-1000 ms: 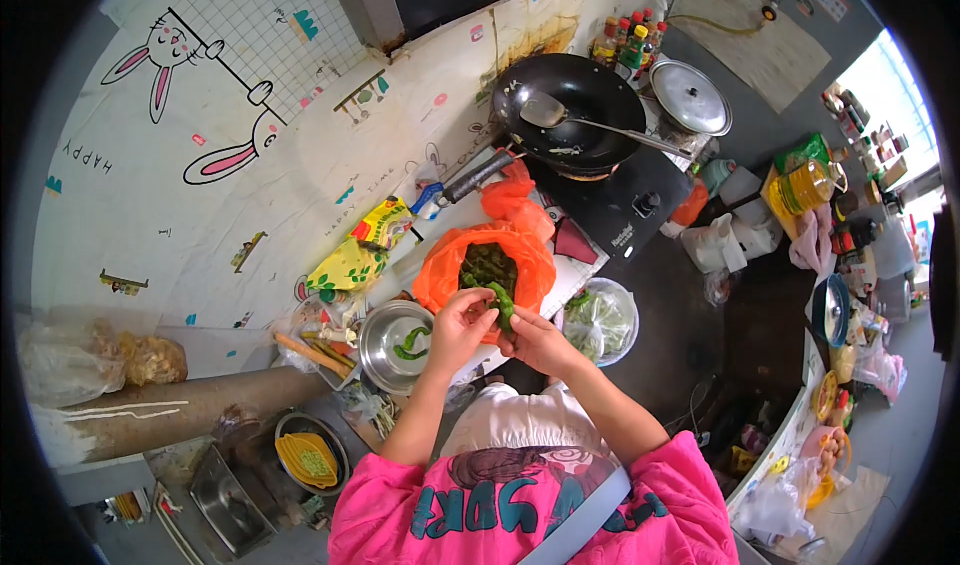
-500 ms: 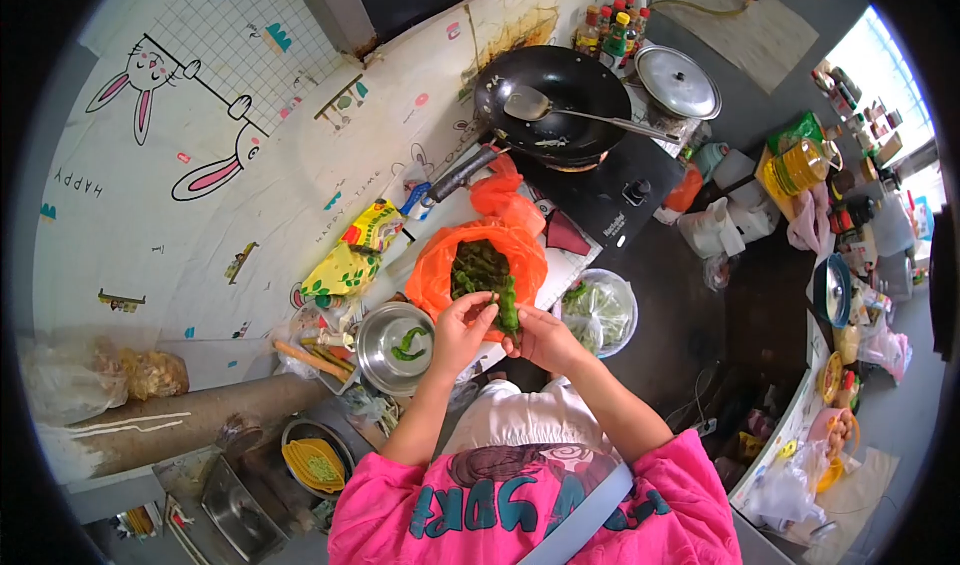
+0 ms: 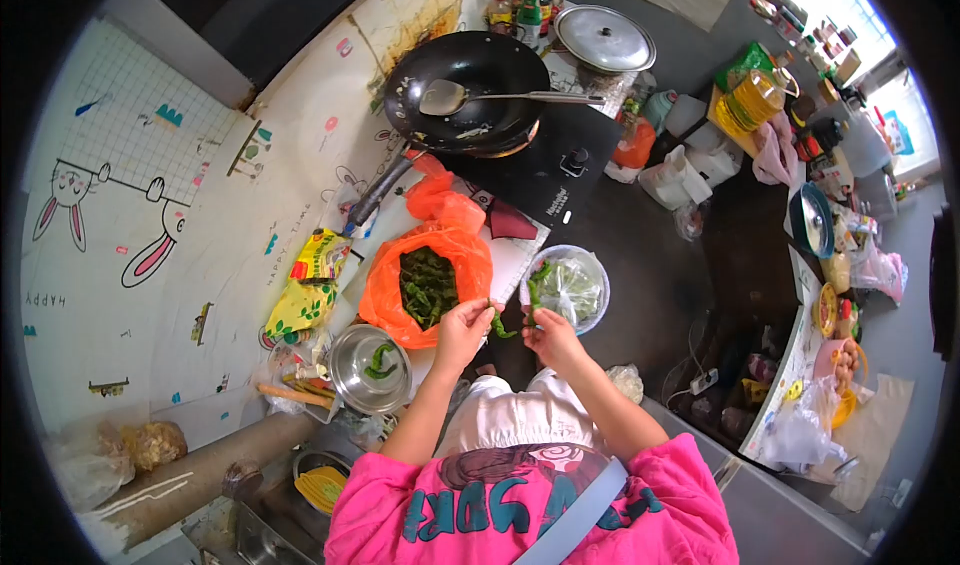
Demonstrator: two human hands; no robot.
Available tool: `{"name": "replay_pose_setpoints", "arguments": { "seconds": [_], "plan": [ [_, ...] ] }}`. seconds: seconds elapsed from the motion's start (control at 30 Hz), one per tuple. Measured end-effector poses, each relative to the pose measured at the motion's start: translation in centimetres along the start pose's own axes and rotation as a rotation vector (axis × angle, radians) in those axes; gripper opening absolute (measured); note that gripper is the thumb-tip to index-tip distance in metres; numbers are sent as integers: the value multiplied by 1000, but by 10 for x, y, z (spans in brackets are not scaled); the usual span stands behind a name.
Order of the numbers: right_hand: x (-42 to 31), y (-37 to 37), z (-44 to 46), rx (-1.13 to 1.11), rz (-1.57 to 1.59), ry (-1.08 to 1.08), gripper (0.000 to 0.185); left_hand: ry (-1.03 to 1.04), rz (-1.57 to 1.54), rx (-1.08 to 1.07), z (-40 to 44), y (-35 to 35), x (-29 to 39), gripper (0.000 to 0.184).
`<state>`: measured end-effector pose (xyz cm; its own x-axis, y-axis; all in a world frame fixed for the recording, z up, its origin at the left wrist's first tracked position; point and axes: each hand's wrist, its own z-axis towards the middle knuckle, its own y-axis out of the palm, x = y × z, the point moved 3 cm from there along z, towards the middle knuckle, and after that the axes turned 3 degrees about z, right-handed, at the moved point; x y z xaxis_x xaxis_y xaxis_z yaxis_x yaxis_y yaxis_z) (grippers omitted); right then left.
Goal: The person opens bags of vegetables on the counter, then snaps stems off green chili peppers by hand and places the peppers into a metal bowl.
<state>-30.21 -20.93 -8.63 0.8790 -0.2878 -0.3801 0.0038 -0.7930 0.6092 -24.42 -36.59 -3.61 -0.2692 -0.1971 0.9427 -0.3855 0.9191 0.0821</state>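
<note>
1. Since the earlier frame, the two hands have moved apart, each now with its own piece of green pepper; the view has also turned, so the stove lies further left.
2. Nearest, the left hand (image 3: 465, 332) pinches one end of a green pepper piece (image 3: 503, 327) between thumb and fingertips; the piece hangs down toward the gap between the hands.
3. The right hand (image 3: 553, 339), level with it, pinches a second pepper piece (image 3: 534, 295), which points up and overlaps the edge of the tub from this angle.
4. Just beyond the left hand, the orange plastic bag (image 3: 474, 265) stands open on the worktop (image 3: 511, 273); dark green peppers (image 3: 427, 287) fill its mouth.
5. To the bag's left, near its lower edge, the metal bowl (image 3: 347, 367) contains curved green pepper (image 3: 380, 361).
6. On the right, the round tub (image 3: 604, 308) holds leafy greens in clear plastic.
7. Beyond the metal bowl, yellow packets (image 3: 300, 308) lie along the wall.
8. Farther off, the black wok (image 3: 485, 57) sits on the stove (image 3: 530, 187), a metal spatula (image 3: 443, 97) resting across it.
9. Farthest, the lidded pot (image 3: 605, 37) stands beside the sauce bottles (image 3: 530, 13).
</note>
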Motion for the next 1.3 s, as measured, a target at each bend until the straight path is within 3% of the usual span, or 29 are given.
{"name": "replay_pose_setpoints", "arguments": {
  "seconds": [0.07, 0.1, 0.17, 0.2, 0.3, 0.33, 0.43, 0.6, 0.7, 0.73, 0.83, 0.87, 0.97, 1.0, 1.1, 1.2, 1.3],
  "plan": [
    [-6, -26, 9, 123, -35, -53, 17, -67, -112, -37, 3, 7, -1, 15],
    [-4, -46, 22, 84, 9, -122, 21, -72, -150, -53, 3, 10, 2, 15],
    [-14, -62, 27, 398, -193, -175, 30, -83, -225, -81, 2, 16, 6, 15],
    [-15, -79, 36, 385, -263, -121, 40, -68, -255, -84, 3, 17, 5, 16],
    [-14, -83, 36, 439, -617, -373, 42, -24, -311, -83, 5, 20, 1, 17],
    [-10, -77, 37, 287, -605, -402, 35, -16, -305, -74, 4, 19, 1, 17],
    [-19, -23, 0, -5, -408, -135, 28, -73, -274, -28, -1, 22, 9, 18],
    [-32, 42, -27, -215, -754, -634, 22, -179, -479, -84, -13, 23, 6, 20],
    [-28, 49, -29, -311, -726, -499, 22, -304, -598, -120, -21, 20, 4, 21],
    [-30, 52, -31, -298, -713, -501, 16, -333, -664, -143, -22, 18, 4, 21],
    [-19, 40, -21, -251, -341, -116, 9, -430, -765, -197, -29, 14, 18, 22],
    [-17, 38, -21, -227, -278, -97, 11, -465, -781, -215, -30, 14, 23, 22],
    [-9, 34, -26, -244, -341, -163, 11, -186, -260, -241, -32, 12, 5, 22],
    [-4, 31, -25, -216, -335, -168, 11, -186, -196, -187, -30, 13, -2, 20],
    [6, 20, -27, -76, -267, -262, 12, -325, -220, -131, -29, 19, -21, 17],
    [1, 7, -24, 35, -625, -568, 13, -449, -352, -126, -31, 31, -32, 14],
    [-12, 9, -37, 115, -824, -692, 14, -541, -479, -133, -29, 38, -46, 11]
  ]
}}
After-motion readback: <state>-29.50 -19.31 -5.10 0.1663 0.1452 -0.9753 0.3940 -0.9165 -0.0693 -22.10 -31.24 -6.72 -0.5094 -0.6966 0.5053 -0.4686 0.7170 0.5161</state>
